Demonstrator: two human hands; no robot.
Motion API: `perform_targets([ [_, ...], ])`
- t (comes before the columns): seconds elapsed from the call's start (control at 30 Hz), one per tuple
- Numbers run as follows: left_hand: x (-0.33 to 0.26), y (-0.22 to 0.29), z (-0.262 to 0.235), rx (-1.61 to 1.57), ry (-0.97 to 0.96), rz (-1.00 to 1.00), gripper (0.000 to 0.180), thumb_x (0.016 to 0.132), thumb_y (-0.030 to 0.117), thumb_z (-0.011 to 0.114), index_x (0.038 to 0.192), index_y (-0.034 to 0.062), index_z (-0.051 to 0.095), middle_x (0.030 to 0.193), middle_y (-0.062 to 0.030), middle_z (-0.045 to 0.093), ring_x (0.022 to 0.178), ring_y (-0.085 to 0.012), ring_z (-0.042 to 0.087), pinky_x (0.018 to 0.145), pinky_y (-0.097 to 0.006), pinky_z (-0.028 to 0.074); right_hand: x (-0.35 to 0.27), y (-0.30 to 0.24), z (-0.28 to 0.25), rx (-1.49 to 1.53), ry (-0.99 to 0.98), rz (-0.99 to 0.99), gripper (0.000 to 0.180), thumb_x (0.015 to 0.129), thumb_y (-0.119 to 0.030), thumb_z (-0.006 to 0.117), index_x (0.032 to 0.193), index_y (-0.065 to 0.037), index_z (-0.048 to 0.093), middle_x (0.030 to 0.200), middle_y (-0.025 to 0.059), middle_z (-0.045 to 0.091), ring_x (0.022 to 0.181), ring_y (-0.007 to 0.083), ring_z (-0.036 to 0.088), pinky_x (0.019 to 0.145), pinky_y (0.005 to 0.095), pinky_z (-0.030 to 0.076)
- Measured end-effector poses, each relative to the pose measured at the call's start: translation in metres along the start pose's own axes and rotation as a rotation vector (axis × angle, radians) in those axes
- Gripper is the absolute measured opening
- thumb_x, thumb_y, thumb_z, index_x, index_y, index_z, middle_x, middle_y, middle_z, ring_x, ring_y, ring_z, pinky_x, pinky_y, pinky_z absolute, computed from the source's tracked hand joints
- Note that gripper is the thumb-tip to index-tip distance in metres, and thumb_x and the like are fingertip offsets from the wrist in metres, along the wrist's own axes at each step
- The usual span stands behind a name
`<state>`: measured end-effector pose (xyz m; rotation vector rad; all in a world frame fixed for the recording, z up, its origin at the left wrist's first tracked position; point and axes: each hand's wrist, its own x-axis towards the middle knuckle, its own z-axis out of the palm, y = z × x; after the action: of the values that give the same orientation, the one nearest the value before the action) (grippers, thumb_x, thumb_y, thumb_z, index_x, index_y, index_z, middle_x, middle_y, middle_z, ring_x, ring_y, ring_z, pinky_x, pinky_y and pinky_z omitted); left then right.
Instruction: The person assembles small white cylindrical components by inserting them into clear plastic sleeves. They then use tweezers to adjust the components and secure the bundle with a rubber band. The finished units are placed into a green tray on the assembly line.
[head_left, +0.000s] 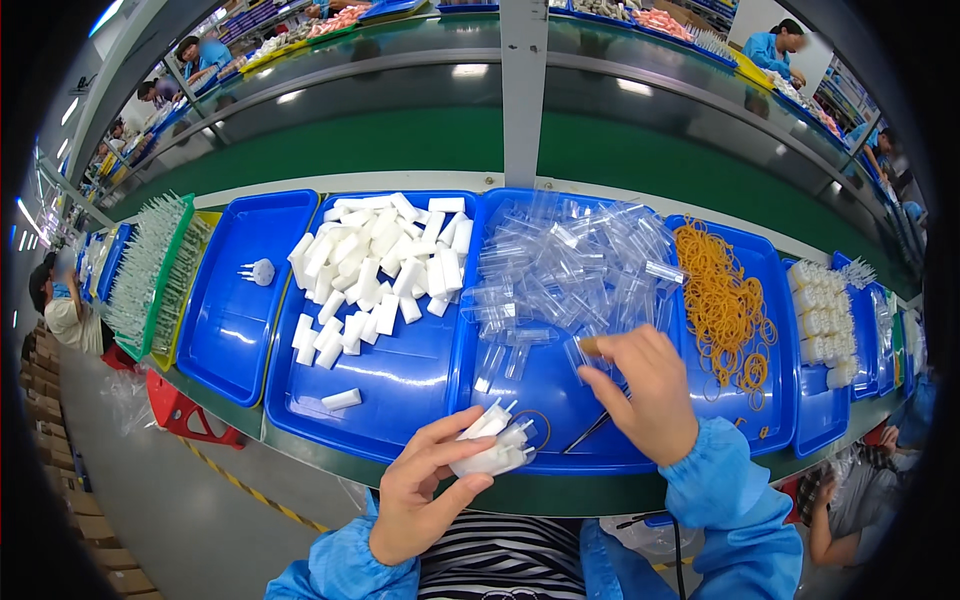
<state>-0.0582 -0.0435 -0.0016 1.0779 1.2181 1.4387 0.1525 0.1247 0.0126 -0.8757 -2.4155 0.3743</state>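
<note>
My left hand (pixel 425 490) is closed round a white plastic part with thin prongs (pixel 490 452), held over the front edge of the trays. Clear sleeves seem to sit on some of its prongs. An orange rubber band (pixel 541 428) shows beside it. Thumb and fingers of my right hand (pixel 645 395) pinch a clear plastic tube (pixel 576 358) above the blue tray. Behind that hand lies a heap of clear tubes (pixel 570 260). A thin dark tool (pixel 587 433), perhaps tweezers, rests in the same tray, partly hidden by the hand.
Left of the clear tubes, a blue tray (pixel 400 405) holds white cylinders (pixel 375 255). Further left, another blue tray (pixel 225 330) holds one white pronged part (pixel 259 271). Rubber bands (pixel 715 285) and stacked white pieces (pixel 825 310) lie right. A metal post (pixel 522 100) stands behind.
</note>
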Motion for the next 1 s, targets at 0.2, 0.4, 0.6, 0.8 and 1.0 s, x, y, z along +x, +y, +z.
perform_targets([
  [0.2, 0.001, 0.001, 0.007, 0.088, 0.028, 0.022, 0.033, 0.088, -0.005, 0.069, 0.121, -0.0009, 0.066, 0.14, -0.0176, 0.046, 0.125, -0.0272, 0.055, 0.101, -0.037, 0.054, -0.001, -0.016, 0.021, -0.407, -0.18, -0.24, 0.049, 0.07, -0.013, 0.079, 0.115, -0.002, 0.066, 0.079, 0.0043, 0.061, 0.071, 0.0202, 0.056, 0.064, 0.0337, 0.042],
  [0.4, -0.001, 0.004, 0.011, 0.095, 0.092, 0.007, 0.029, 0.088, -0.004, 0.069, 0.116, -0.0017, 0.068, 0.136, -0.0169, 0.049, 0.121, -0.0254, 0.058, 0.097, -0.035, 0.056, 0.009, -0.029, -0.002, 0.629, -0.227, 0.31, 0.038, 0.085, -0.001, 0.064, 0.122, 0.004, 0.057, 0.097, 0.0132, 0.068, 0.087, 0.021, 0.07, 0.079, 0.0345, 0.055],
  [0.6, 0.0, 0.0, 0.02, 0.055, 0.129, -0.021, 0.026, 0.088, -0.005, 0.069, 0.114, -0.0035, 0.068, 0.134, -0.0195, 0.052, 0.116, -0.0254, 0.06, 0.092, -0.033, 0.057, -0.003, -0.054, 0.008, 1.284, 0.017, 0.474, 0.037, 0.093, -0.003, 0.06, 0.126, 0.004, 0.044, 0.108, 0.0165, 0.067, 0.098, 0.0206, 0.068, 0.09, 0.0334, 0.053],
  [0.8, 0.002, -0.001, 0.02, 0.03, 0.179, -0.024, 0.027, 0.09, -0.003, 0.068, 0.117, -0.003, 0.068, 0.134, -0.0162, 0.05, 0.115, -0.0246, 0.062, 0.093, -0.031, 0.059, -0.009, -0.051, 0.015, 0.991, -0.015, 0.22, 0.037, 0.088, -0.001, 0.067, 0.118, 0.003, 0.045, 0.109, 0.0166, 0.068, 0.103, 0.0218, 0.068, 0.093, 0.0354, 0.053],
  [1.0, 0.001, -0.001, 0.022, 0.046, 0.237, -0.015, 0.022, 0.089, -0.005, 0.067, 0.111, -0.0031, 0.069, 0.131, -0.0196, 0.055, 0.115, -0.026, 0.061, 0.095, -0.035, 0.054, -0.012, -0.05, 0.019, 1.07, -0.044, 0.268, 0.039, 0.084, 0.005, 0.07, 0.113, 0.001, 0.045, 0.11, 0.0176, 0.067, 0.104, 0.023, 0.069, 0.093, 0.0349, 0.054],
])
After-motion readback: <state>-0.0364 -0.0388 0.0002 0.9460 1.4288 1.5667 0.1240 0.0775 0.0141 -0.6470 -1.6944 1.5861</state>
